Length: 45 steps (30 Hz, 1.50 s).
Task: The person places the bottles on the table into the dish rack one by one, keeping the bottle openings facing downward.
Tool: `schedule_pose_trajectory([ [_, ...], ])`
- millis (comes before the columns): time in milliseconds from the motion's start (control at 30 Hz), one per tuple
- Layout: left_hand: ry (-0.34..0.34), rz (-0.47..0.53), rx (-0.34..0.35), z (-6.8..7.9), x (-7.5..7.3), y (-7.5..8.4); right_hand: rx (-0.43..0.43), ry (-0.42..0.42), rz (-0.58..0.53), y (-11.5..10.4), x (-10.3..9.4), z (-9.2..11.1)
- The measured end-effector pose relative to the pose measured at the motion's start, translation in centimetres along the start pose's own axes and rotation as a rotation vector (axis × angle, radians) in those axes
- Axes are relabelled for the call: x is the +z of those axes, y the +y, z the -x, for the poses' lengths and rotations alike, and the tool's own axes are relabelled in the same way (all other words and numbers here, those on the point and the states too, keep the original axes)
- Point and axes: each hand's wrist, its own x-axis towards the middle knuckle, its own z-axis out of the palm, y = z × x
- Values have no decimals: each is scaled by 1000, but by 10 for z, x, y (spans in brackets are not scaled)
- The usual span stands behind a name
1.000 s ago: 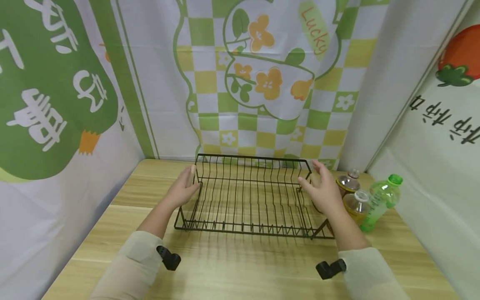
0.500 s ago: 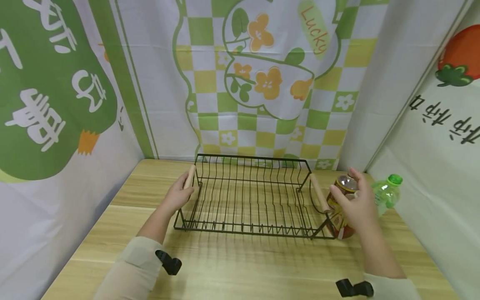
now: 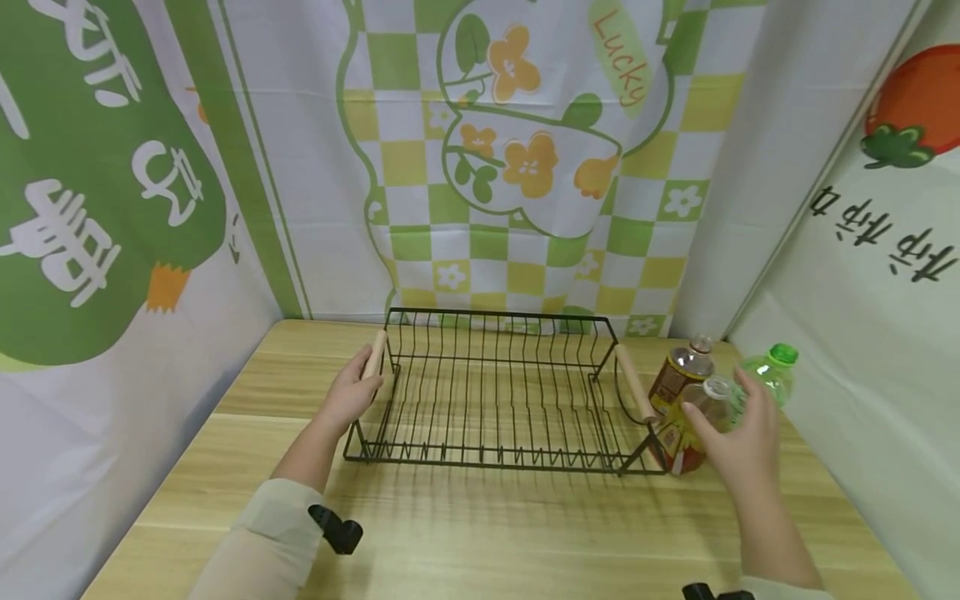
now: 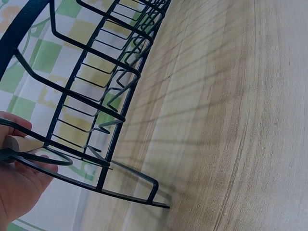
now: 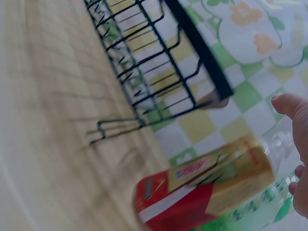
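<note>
Fingers of the left hand (image 3: 351, 392) grip the pale wooden handle (image 3: 373, 357) at nine o'clock on a black wire rack (image 3: 480, 465), while the right hand (image 3: 750, 437), out past three o'clock, spreads thumb and fingers wide by the top of a red and gold bottle (image 5: 207, 185); whether skin meets plastic there I cannot tell. Nearest, a light sleeve (image 3: 262, 533) comes in from seven o'clock with a black wrist device (image 3: 337, 531) on its cuff, and at five o'clock the other sleeve (image 3: 783, 588) just shows at the bottom edge. Next lies the wooden table (image 3: 480, 533), striped by the wires' shadows on the six o'clock side of the rack. The rack stands lengthwise across it, its zigzag front row toward six o'clock and its raised back rail toward twelve; a second wooden handle (image 3: 636, 383) spans its three o'clock end. Close to the rack's corner, at about four o'clock, the red and gold bottle stands upright. A brown bottle (image 3: 673, 379) stands just beside it toward eleven o'clock, and a green bottle (image 3: 776, 379) toward two, partly hidden behind the right hand. Farthest off, a checked cloth (image 3: 525, 167) with orange flowers and the word "Lucky" hangs at twelve o'clock; a side cloth (image 3: 75, 283) with a large green shape hangs at ten, and another with a red tomato (image 3: 915, 104) at two.
</note>
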Motion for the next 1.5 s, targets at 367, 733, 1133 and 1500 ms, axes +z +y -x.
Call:
schedule_pose_trajectory([
  [367, -6, -4, 7, 1, -1, 2, 98, -10, -29, 38, 15, 0],
  [733, -18, -33, 25, 3, -3, 4, 159, -51, -69, 45, 23, -2],
  [1133, -19, -30, 46, 4, -3, 1, 204, -42, -95, 47, 27, -2],
  [1500, -9, -21, 41, 7, -3, -1, 216, -59, -147, 23, 16, -9],
])
